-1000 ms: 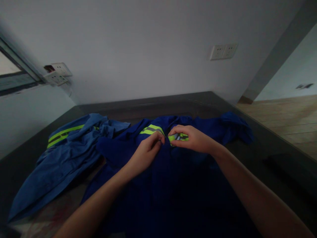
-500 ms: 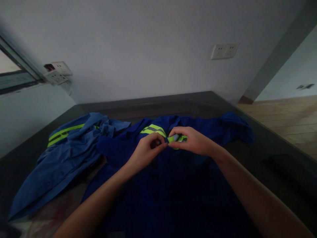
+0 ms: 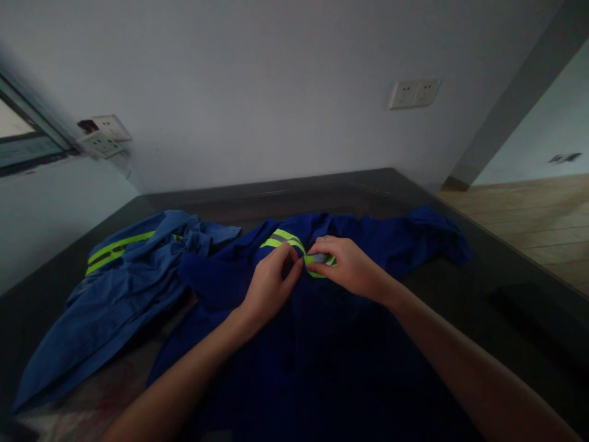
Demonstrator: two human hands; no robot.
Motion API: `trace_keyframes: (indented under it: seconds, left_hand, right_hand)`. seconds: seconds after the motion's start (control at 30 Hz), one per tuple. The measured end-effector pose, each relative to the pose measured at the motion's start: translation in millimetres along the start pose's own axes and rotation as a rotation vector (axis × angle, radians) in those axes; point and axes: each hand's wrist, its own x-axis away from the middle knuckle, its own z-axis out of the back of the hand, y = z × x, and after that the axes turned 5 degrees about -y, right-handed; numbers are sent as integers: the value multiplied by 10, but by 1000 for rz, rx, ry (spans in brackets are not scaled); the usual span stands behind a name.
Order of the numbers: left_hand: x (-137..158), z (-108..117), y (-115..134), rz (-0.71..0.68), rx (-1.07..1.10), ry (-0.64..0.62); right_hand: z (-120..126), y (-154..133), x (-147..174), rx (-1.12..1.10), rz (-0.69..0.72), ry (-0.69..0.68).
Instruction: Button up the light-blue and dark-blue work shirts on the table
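A dark blue work jacket (image 3: pixel 285 344) with yellow-green and grey reflective stripes (image 3: pixel 281 238) lies spread before me, its sleeves reaching to both sides. My left hand (image 3: pixel 275 279) pinches the jacket's front edge at chest height, thumb against fingers. Just to the right, my right hand (image 3: pixel 347 264) grips the striped front edge between thumb and fingers, and a bit of the stripe shows beneath its fingers. The fingertips of both hands almost meet. Whether a button or other fastener lies between them is too small and dark to tell.
A second, lighter blue garment (image 3: pixel 124 301) with a yellow-green stripe lies crumpled on the left of the dark table (image 3: pixel 368 190). At the right edge rests a black flat object (image 3: pixel 529 313). Wall sockets (image 3: pixel 415 93) sit on the wall behind.
Both hands have shifted slightly left, still pinching the jacket front. More of the striped edge shows under my right hand's fingers. The garments lie as before.
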Motion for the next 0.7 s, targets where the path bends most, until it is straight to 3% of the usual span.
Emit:
trace_keyframes:
  seconds: [0.2, 0.4, 0.57, 0.7]
  left_hand:
    - [-46, 99, 25, -16, 227, -126]
    - [-75, 85, -23, 36, 455, -170]
    - [-80, 90, -60, -5, 342, -174]
    - [-35, 104, -87, -202, 13, -97]
  right_hand:
    - [79, 9, 23, 89, -48, 30]
    - [101, -95, 66, 141, 45, -37]
    - [141, -155, 88, 179, 86, -98]
    - [181, -149, 98, 197, 102, -176]
